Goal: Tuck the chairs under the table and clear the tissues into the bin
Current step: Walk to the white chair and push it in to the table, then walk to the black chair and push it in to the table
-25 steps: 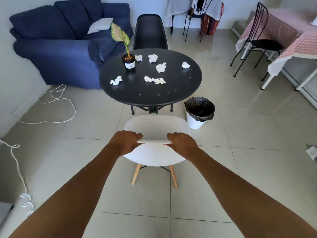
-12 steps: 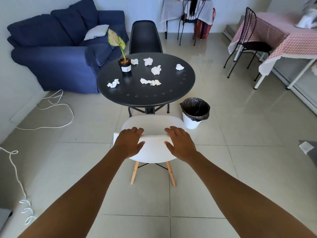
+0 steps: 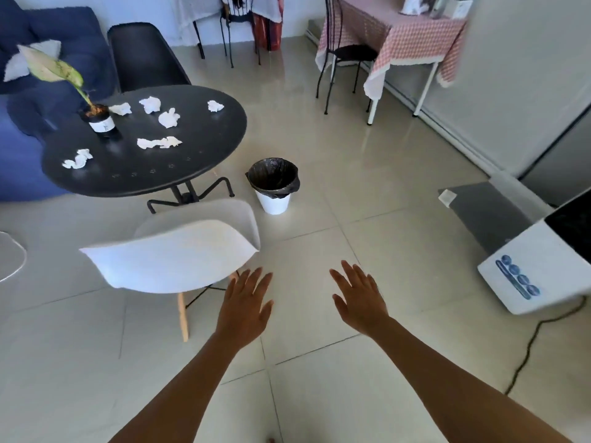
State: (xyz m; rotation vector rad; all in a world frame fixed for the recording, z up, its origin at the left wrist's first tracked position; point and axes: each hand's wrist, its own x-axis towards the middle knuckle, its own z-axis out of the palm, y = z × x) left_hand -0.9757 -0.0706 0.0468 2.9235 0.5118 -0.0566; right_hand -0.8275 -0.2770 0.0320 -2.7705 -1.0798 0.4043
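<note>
Hands both empty: left hand (image 3: 246, 306) and right hand (image 3: 359, 302) spread flat, fingers splayed, palms down over bare floor tile, holding nothing and well apart from each other. White chair (image 3: 179, 251) stands just ahead and to the left of the left hand; that hand is clearly the nearer, its fingertips near the right edge of the shell but apart from it. Chair back faces the person, seat toward the round table (image 3: 192, 161); front of the seat looks close to the table rim, though whether it sits under the top is hard to judge from this angle. Shell is smooth moulded plastic, curved like a scoop, on pale wooden legs with thin wire bracing.

Table: matte black top, perforated pattern near the rim, black metal pedestal with splayed feet. Black chair (image 3: 144, 55) at the far side, same moulded form. Six or so crumpled tissues (image 3: 159, 142) scattered over the top, soft, white and light, around a small potted plant (image 3: 96, 118) with one long leaf.

Bin (image 3: 273, 187), white with a glossy black liner, open-mouthed, stands on the floor just right of the table, ahead of and between the hands. Tissues not yet cleared
</note>
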